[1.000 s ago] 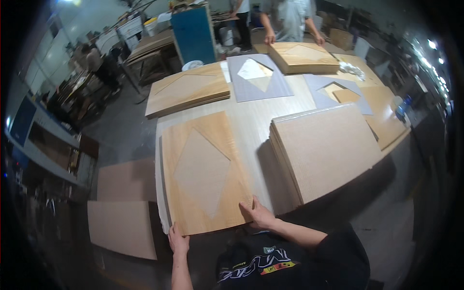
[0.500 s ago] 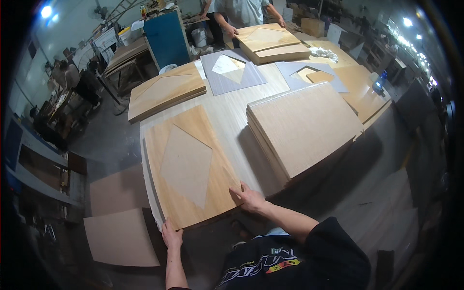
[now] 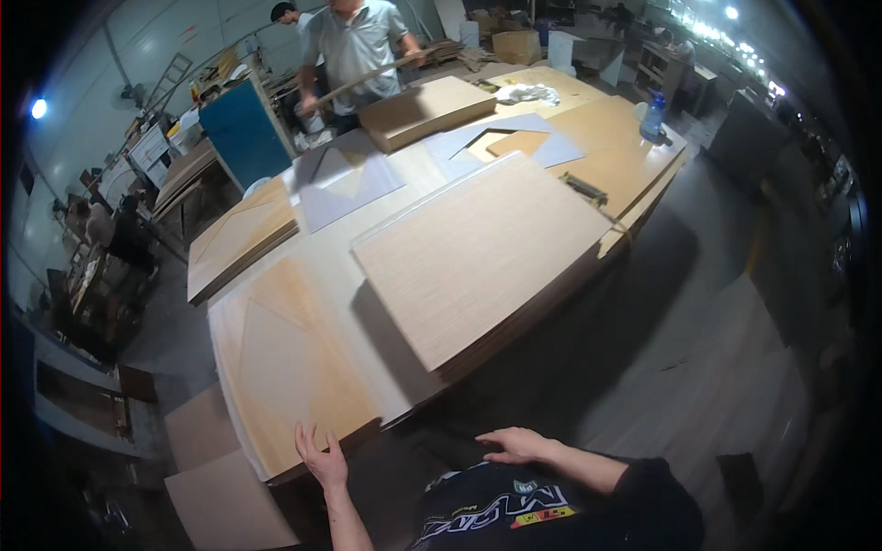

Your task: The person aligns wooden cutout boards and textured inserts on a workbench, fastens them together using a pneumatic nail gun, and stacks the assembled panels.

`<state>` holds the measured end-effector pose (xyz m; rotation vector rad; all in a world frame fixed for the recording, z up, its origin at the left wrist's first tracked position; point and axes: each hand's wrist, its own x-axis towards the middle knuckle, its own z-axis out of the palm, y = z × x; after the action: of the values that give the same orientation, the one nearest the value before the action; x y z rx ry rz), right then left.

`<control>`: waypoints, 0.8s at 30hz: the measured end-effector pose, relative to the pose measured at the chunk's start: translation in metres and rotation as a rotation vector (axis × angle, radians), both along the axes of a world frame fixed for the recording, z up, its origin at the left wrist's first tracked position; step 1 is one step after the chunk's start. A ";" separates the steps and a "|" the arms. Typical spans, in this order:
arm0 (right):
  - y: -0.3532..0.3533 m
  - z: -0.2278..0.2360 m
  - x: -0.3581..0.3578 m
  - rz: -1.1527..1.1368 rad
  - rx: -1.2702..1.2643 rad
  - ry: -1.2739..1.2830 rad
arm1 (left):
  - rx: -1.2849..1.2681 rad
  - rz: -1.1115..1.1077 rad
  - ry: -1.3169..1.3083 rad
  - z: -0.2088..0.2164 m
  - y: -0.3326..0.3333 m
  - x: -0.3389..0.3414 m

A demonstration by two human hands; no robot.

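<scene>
Hands, left [image 3: 322, 459] and right [image 3: 516, 445], spread open, empty, beside veneered panel [image 3: 294, 367] on table [image 3: 404, 174].

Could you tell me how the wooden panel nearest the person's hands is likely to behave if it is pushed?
The wooden panel looks flat, thin and broad, so probably stiff and would slide rather than tip. Its near corner seems to overhang the table, by the left hand, so it may droop.

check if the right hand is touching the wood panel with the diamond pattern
Apart. The head view shows the right hand hanging open over dark floor, off the table edge, with a clear gap to the diamond-pattern wood panel.
</scene>
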<state>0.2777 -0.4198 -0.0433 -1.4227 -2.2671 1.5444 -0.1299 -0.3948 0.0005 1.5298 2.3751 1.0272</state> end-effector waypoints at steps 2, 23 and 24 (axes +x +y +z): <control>-0.004 0.005 0.051 -0.070 -0.007 -0.020 | 0.066 -0.167 0.019 0.006 0.028 0.055; 0.158 0.078 0.370 -1.210 0.432 0.434 | -0.090 -0.751 0.211 0.027 0.411 0.477; 0.171 0.082 0.391 -1.244 0.445 0.446 | -0.138 -0.747 0.238 0.033 0.416 0.495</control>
<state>0.6683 -0.2490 0.0382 -1.5736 -0.9358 0.7398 0.3650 0.0212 0.0335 2.2954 1.6651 0.5164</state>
